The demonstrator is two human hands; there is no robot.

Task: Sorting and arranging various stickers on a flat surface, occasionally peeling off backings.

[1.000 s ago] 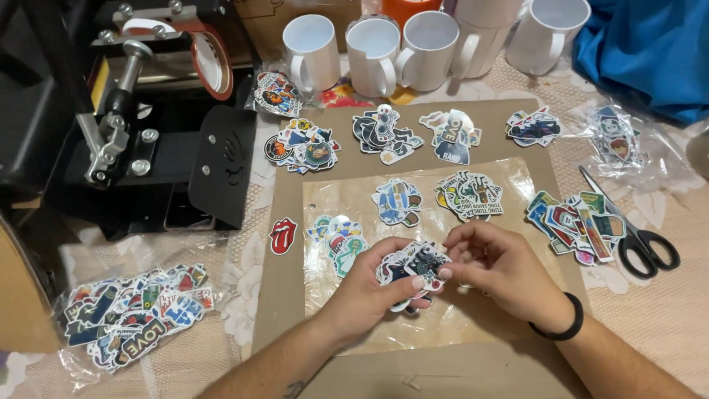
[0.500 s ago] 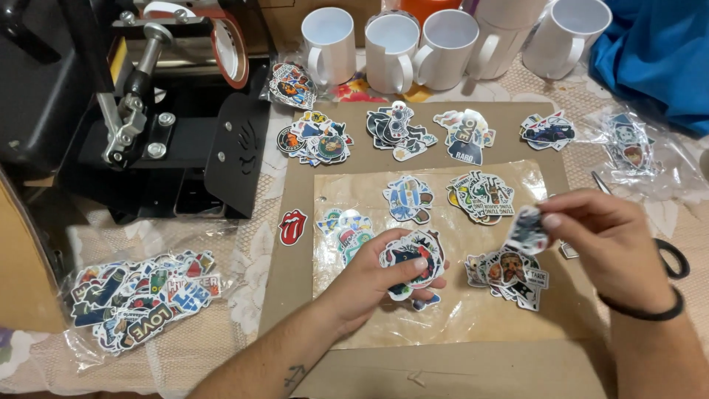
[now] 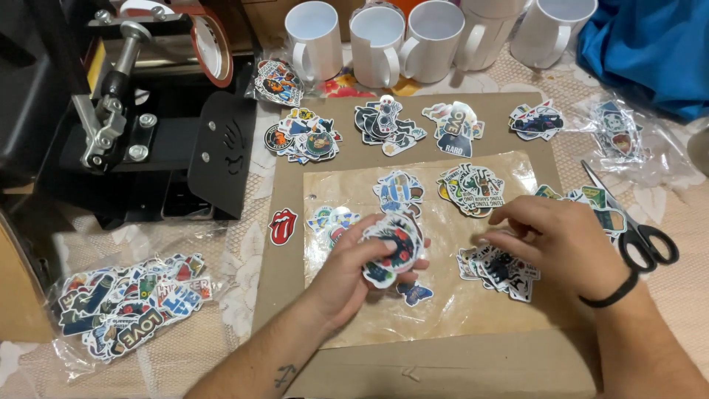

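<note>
The left hand (image 3: pixel 362 270) held a small stack of stickers (image 3: pixel 391 247), fingers curled around it from below and thumb across the top, over the middle of a clear plastic sheet (image 3: pixel 443 310) that lay on a cardboard board (image 3: pixel 288 295). The right hand (image 3: pixel 561 244) rested palm down with fingers loosely spread, its fingertips (image 3: pixel 495 238) touching a fanned pile of stickers (image 3: pixel 498 267) on the right part of the sheet; it gripped nothing that I could see. A black band (image 3: pixel 607 292) circled that wrist.

More sticker heaps were spread on the far half of the board, and a single red lips sticker (image 3: pixel 282 226) lay near its left edge. A lone blue sticker (image 3: pixel 415 294) lay just near of the held stack. Black-handled scissors (image 3: pixel 635 229) lay to the right, just beyond the right hand. At the far side stood a row of white mugs (image 3: pixel 314 38). A black mug press (image 3: pixel 148 140) sat far left, a bag of stickers (image 3: pixel 129 303) near left, and blue cloth (image 3: pixel 650 52) far right.
</note>
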